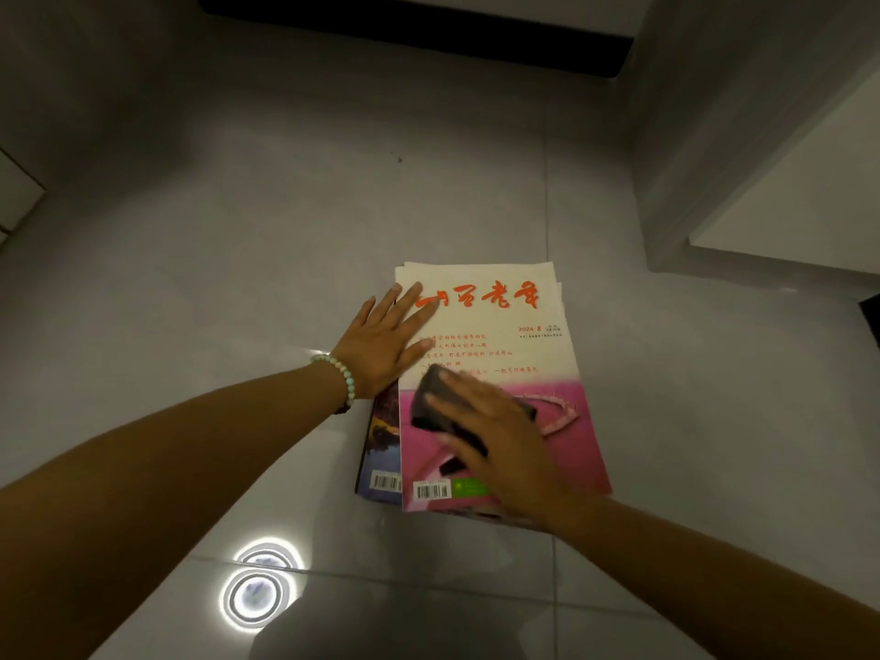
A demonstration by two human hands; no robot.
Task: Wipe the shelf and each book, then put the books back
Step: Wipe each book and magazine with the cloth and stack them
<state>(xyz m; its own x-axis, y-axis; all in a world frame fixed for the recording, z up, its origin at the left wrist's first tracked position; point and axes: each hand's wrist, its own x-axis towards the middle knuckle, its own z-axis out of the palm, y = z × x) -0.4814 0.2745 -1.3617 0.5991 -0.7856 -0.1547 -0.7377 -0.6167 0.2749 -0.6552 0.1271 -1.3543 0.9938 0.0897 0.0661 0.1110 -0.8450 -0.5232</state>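
A stack of magazines lies on the grey tiled floor. The top magazine has a cream upper half with red characters and a pink lower half. A blue-covered one sticks out beneath it on the left. My left hand lies flat, fingers spread, on the top magazine's upper left corner. My right hand presses a dark cloth onto the pink part of the cover; the fingers hide most of the cloth.
A white cabinet or shelf unit stands at the right, with a dark gap under furniture at the far edge. Ceiling lights reflect off the floor near my left arm.
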